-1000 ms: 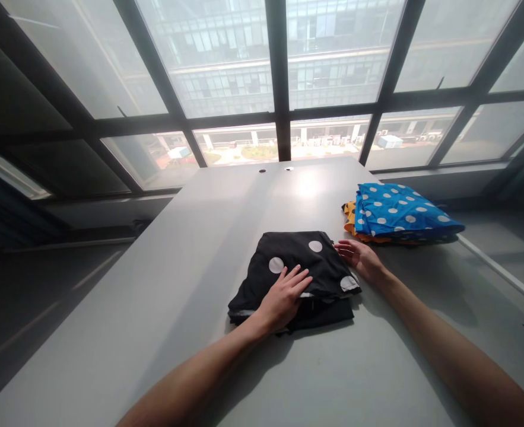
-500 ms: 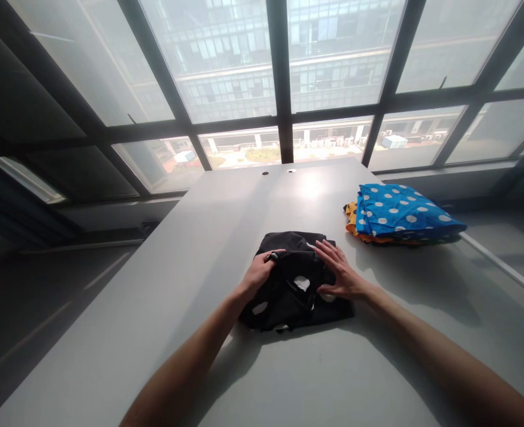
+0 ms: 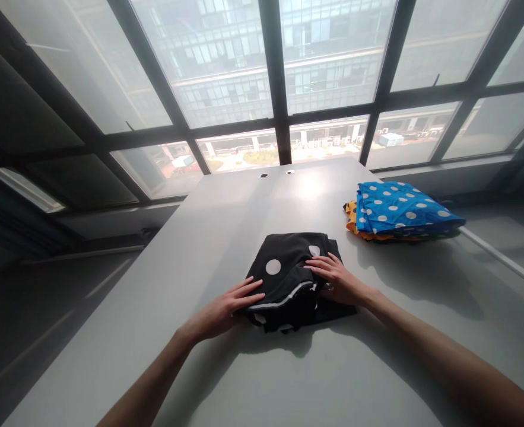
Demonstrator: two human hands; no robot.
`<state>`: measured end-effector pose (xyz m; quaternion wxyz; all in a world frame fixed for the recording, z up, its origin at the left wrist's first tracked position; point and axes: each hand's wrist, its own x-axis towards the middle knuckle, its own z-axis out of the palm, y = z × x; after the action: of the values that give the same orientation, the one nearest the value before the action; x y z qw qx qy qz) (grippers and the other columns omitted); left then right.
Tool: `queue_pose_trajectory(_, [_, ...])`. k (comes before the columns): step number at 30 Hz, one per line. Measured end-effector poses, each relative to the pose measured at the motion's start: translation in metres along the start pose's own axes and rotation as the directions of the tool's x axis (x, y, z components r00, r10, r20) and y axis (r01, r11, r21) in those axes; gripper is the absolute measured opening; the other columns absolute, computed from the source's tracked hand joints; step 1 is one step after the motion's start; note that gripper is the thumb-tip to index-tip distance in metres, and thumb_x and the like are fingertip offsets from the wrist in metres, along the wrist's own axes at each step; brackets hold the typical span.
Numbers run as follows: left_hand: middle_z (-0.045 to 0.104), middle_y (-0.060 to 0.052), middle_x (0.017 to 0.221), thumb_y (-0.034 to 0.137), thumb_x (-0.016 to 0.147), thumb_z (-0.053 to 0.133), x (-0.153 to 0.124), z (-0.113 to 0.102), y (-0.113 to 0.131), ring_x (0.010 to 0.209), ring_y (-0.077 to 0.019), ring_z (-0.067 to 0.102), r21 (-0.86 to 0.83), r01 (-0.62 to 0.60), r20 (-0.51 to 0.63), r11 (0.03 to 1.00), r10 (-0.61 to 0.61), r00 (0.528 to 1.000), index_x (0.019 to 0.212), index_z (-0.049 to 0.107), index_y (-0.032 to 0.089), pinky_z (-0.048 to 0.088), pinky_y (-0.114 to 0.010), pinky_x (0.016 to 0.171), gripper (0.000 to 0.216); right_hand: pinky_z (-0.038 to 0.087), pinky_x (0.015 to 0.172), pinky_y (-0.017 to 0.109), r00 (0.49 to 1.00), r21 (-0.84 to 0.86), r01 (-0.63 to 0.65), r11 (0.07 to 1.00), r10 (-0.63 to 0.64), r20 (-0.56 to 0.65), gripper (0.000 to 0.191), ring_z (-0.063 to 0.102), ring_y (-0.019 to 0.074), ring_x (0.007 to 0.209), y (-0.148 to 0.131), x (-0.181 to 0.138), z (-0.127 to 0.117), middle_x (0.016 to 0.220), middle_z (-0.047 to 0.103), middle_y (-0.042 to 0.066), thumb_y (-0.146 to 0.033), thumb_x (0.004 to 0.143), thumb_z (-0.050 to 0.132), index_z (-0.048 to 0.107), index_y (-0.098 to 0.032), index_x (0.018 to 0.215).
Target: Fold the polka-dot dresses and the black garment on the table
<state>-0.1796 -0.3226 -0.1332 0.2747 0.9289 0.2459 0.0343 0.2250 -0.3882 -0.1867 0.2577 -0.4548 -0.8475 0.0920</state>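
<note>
A folded black cloth [image 3: 262, 284] with large white dots and a white trim line lies in front of me on the table. Spread over its near left corner are the fingers of my left hand [image 3: 226, 307], resting flat on the fabric. My right hand [image 3: 345, 283] lies on the right side of the cloth, its fingers stretched across the bunched part. Its thumb is mostly hidden by the folds. The near edge of the cloth is layered and a little crumpled.
A folded blue cloth with white dots [image 3: 402, 207] sits at the right table edge on top of an orange cloth [image 3: 351, 220]. The white table [image 3: 177, 255] runs toward large windows [image 3: 328, 59]. Two round holes [image 3: 264, 175] are at its far end.
My left hand has let go of the pinched fabric and moved left and toward me, opening flat. The top layer now lies smoother, showing a full white dot. My right hand has barely shifted.
</note>
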Motion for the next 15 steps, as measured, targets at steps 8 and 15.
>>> queue_pose_trajectory(8, [0.066, -0.007, 0.147, 0.032, 0.101, 0.065, 0.018, -0.042, 0.011, 0.135, -0.0304, 0.064, -0.277, 0.001, 0.011, 0.961, 0.002, 1.0, 0.13, 0.077, 0.034, 0.055, -0.046, 0.11, 0.032, 0.042, 0.112, 0.054, 0.998, 0.128, -0.061, 0.99, 0.06, 0.013, 0.021, 0.066, 0.0271, 0.107, -0.018, 0.028, -0.022, 0.107, 0.074, 0.006, -0.015, 0.081, 0.066, 0.073, -0.024, 0.098])
queue_pose_trajectory(15, [0.081, -0.01, 0.092, 0.049, 0.093, 0.073, 0.057, -0.099, 0.01, 0.081, -0.0252, 0.077, -0.483, 0.062, -0.06, 0.874, -0.104, 0.993, 0.109, 0.084, 0.017, 0.064, -0.034, 0.074, 0.037, 0.046, 0.069, 0.029, 0.968, 0.482, -0.233, 0.845, 0.247, 0.036, 0.018, 0.056, 0.0176, 0.075, 0.018, 0.081, -0.049, 0.081, 0.065, 0.0, -0.034, 0.091, 0.056, 0.065, -0.02, 0.085])
